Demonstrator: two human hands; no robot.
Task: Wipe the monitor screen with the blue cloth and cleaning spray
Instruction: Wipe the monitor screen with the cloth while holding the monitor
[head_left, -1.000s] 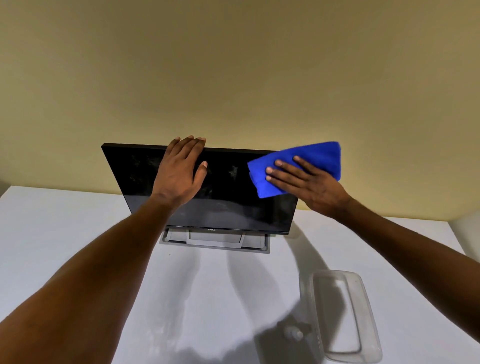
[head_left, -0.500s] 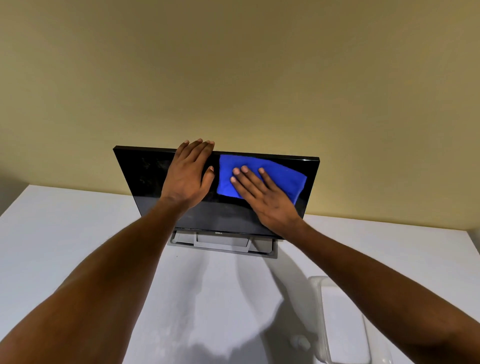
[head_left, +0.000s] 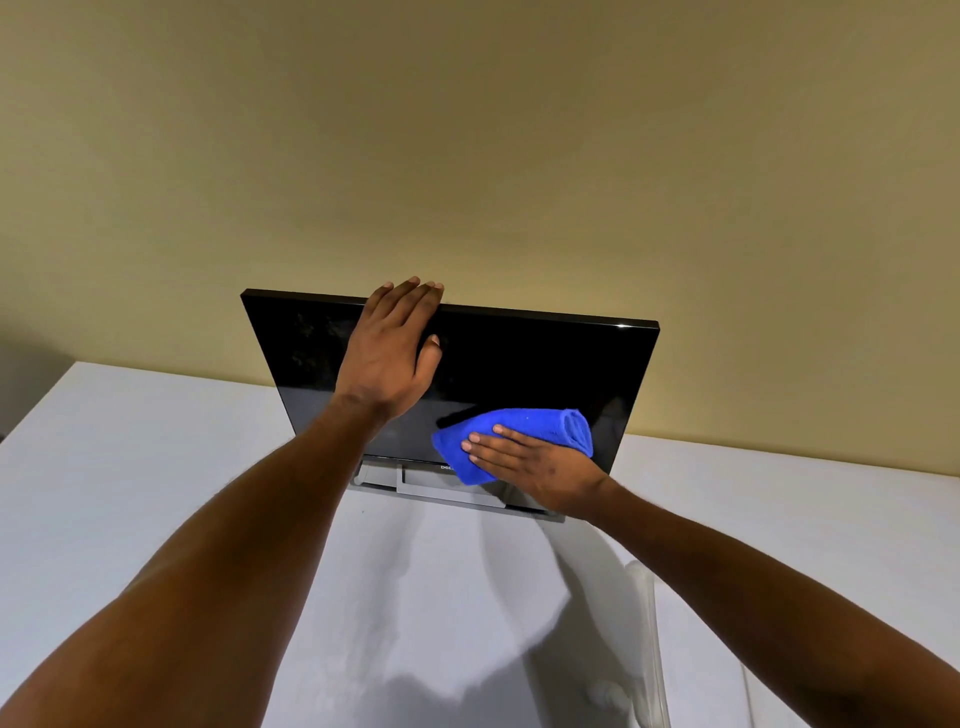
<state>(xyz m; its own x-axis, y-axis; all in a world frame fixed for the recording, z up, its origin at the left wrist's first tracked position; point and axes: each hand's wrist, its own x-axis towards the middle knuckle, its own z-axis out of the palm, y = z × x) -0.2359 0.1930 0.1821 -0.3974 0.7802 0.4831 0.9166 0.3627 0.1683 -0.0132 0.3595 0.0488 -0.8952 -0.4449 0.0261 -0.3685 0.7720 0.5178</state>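
The monitor (head_left: 545, 364) stood on its grey stand (head_left: 447, 488) at the far side of the white table (head_left: 156, 467), close to the beige wall (head_left: 467, 156), with its dark screen facing me. The blue cloth (head_left: 524, 434) lay on the lower right part of the screen, rolled at its right end, and its lower corner covered the bottom bezel. My right hand (head_left: 540, 467) pressed it against the glass with straight fingers (I saw no curl around the cloth). My left hand (head_left: 387, 353) rested open on the upper screen, left of centre, with the fingertips at the top edge and the thumb on the glass. A clear plastic container (head_left: 649, 649) showed at the near right, partly behind my right forearm.
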